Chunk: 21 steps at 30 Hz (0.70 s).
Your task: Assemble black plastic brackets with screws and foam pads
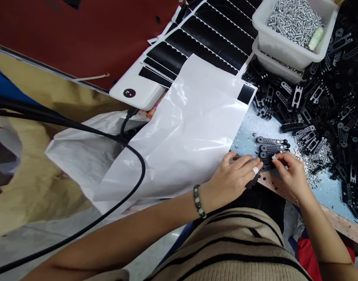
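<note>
At the near edge of the table, my left hand [239, 175] lies with fingers stretched out. Its fingertips touch the near end of a row of black slotted plastic links [272, 148]. One finger carries a white band, and a bead bracelet [198, 201] circles the wrist. On the other side of the row, my right hand [291, 169] is closed in a pinch, thumb and forefinger together. A small white bit [274, 157] shows at its fingertips; whether it is held or wrapped on a finger I cannot tell. The nearest link is partly hidden between the hands.
Loose silver rivets [316, 164] lie right of my right hand, beside a large heap of black links [348, 117]. Stacked white tubs [287, 39] hold more rivets. A glossy white sheet [179, 128], black label sheets [214, 35], a white power bank [138, 91] and a black cable [138, 154] are leftward.
</note>
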{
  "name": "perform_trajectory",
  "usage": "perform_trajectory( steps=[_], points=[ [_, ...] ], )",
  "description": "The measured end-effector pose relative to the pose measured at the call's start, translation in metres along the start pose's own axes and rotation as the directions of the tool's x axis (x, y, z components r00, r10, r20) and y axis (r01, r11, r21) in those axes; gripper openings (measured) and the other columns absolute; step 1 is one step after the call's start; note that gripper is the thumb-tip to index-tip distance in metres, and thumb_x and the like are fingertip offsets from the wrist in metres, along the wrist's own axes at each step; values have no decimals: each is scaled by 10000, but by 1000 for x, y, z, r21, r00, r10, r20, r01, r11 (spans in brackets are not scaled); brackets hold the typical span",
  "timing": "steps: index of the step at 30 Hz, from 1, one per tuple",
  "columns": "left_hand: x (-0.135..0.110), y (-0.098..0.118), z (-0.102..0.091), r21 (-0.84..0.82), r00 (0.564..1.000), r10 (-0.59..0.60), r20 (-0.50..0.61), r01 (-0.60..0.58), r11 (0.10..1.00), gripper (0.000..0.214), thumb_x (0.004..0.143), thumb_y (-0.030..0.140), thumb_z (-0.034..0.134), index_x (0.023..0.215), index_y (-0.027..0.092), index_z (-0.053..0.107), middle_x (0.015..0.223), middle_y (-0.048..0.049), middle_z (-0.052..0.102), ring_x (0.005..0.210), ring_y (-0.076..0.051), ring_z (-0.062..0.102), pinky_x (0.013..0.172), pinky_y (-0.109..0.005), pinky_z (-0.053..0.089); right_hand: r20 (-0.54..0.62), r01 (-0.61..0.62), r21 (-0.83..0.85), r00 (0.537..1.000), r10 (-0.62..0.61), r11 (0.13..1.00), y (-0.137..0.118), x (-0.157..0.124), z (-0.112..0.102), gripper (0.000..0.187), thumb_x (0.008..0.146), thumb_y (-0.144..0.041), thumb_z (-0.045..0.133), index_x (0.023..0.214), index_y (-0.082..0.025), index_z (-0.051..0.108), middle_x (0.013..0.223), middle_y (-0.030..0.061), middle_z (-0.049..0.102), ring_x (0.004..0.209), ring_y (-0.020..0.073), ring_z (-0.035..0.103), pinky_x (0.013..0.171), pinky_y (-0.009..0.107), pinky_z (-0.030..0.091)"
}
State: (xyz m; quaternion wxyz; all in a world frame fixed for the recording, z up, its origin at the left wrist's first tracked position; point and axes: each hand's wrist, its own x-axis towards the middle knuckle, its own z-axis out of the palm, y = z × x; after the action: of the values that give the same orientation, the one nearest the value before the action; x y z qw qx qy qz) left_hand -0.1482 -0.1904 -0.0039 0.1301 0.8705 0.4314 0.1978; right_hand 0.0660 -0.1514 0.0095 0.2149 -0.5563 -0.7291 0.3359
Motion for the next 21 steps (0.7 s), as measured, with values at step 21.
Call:
perform_trajectory(
  steps=[21],
  points=[
    [24, -9, -18, -458, 975, -223, -26, 187, 869, 401, 945, 166, 327, 1292, 211, 524, 1371, -77, 508, 1246, -217, 437, 1023, -427, 343, -53, 195, 121, 980, -189, 973, -19, 1, -7, 97, 903, -231, 532, 975, -235, 598, 857, 28, 621, 759, 159, 586, 658, 295, 490]
  ],
)
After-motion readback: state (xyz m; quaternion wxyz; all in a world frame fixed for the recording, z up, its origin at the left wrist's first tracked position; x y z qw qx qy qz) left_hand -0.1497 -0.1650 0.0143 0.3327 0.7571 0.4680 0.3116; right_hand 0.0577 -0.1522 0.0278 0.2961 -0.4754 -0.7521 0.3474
